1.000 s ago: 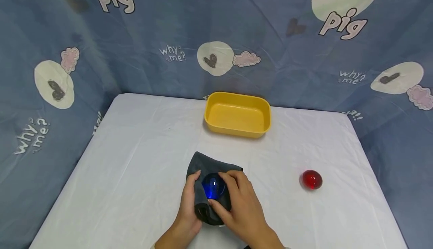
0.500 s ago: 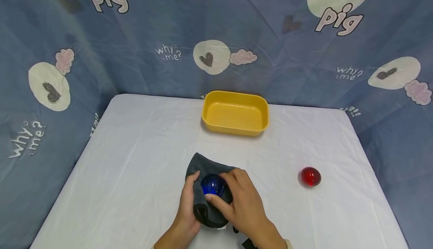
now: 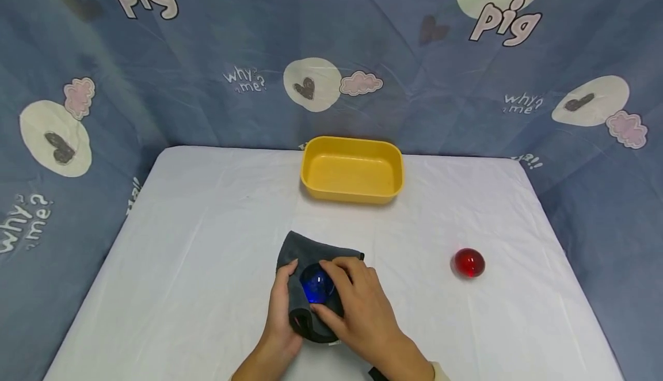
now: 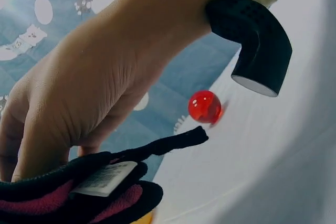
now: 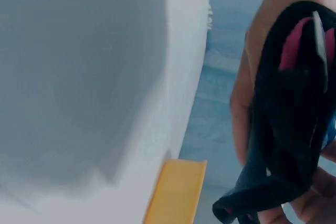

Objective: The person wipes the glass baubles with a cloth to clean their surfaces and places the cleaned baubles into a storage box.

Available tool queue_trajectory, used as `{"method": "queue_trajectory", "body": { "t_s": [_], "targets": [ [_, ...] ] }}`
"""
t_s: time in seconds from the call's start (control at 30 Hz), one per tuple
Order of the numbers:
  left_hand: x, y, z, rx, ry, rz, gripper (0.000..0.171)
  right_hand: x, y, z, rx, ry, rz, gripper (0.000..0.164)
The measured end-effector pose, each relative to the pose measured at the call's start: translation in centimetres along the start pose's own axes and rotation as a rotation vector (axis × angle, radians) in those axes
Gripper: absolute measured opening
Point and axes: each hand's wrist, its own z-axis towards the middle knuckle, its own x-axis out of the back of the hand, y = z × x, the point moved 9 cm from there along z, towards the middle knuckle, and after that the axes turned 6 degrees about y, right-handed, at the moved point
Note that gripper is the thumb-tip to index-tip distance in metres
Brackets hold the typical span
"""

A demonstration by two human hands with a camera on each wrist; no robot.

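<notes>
Translucent blue ball (image 3: 317, 285) rests against dark-grey folded cloth (image 3: 311, 251), nearer the person than the yellow rectangular tray (image 3: 352, 175). Left hand (image 3: 279, 309) curls round the cloth; right hand (image 3: 361, 306) pinches the ball between thumb and fingers.

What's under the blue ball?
Folded dark gray cloth, visible around the blue ball, with a white tag at its edge. The patch directly beneath the ball is covered, so unseen.
</notes>
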Motion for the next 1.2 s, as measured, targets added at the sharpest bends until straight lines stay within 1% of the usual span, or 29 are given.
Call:
{"method": "queue_trajectory", "body": {
  "t_s": [0.07,0.17,0.23,0.3,0.5,0.63,0.73,0.8,0.87,0.93,1.0,1.1,1.2],
  "targets": [
    [0.1,-0.2,0.0,0.005,0.005,-0.001,0.067,0.1,-0.1,0.0,0.010,0.017,-0.006,0.073],
    [0.6,-0.3,0.1,0.001,0.035,0.010,0.069,-0.1,0.0,0.1,0.005,0.010,-0.004,0.071],
    [0.7,-0.3,0.2,-0.003,0.043,0.013,0.068,-0.2,0.0,0.2,0.001,0.004,0.003,0.069],
    [0.7,-0.3,0.3,-0.004,0.038,0.020,0.067,-0.2,0.1,0.3,-0.006,0.007,0.006,0.067],
    [0.4,-0.1,0.2,-0.008,-0.001,0.015,0.062,-0.1,0.4,0.4,-0.033,0.050,0.022,0.061],
    [0.2,-0.3,0.1,0.012,-0.013,-0.009,0.056,0.0,0.7,0.3,-0.063,0.090,0.025,0.061],
    [0.2,-0.4,0.2,0.016,-0.004,-0.007,0.055,0.0,1.0,0.1,-0.095,0.091,0.033,0.060],
    [0.3,-0.3,0.3,0.010,0.008,0.001,0.059,-0.2,1.1,0.0,-0.106,0.066,0.038,0.061],
    [0.4,-0.2,0.3,0.001,0.016,0.013,0.062,-0.4,1.0,-0.1,-0.100,0.029,0.039,0.067],
    [0.5,-0.1,0.4,-0.006,0.014,0.015,0.063,-0.7,0.7,-0.2,-0.069,-0.006,0.027,0.073],
    [0.6,0.0,0.4,-0.005,0.013,0.014,0.061,-0.8,0.4,-0.2,-0.033,-0.023,0.005,0.076],
    [0.7,-0.1,0.5,-0.005,0.023,0.016,0.059,-0.9,0.2,-0.2,0.000,-0.017,-0.015,0.072],
    [0.7,-0.1,0.6,-0.002,0.039,0.025,0.065,-0.9,0.3,-0.1,-0.001,0.002,-0.009,0.072]
  ]
}}
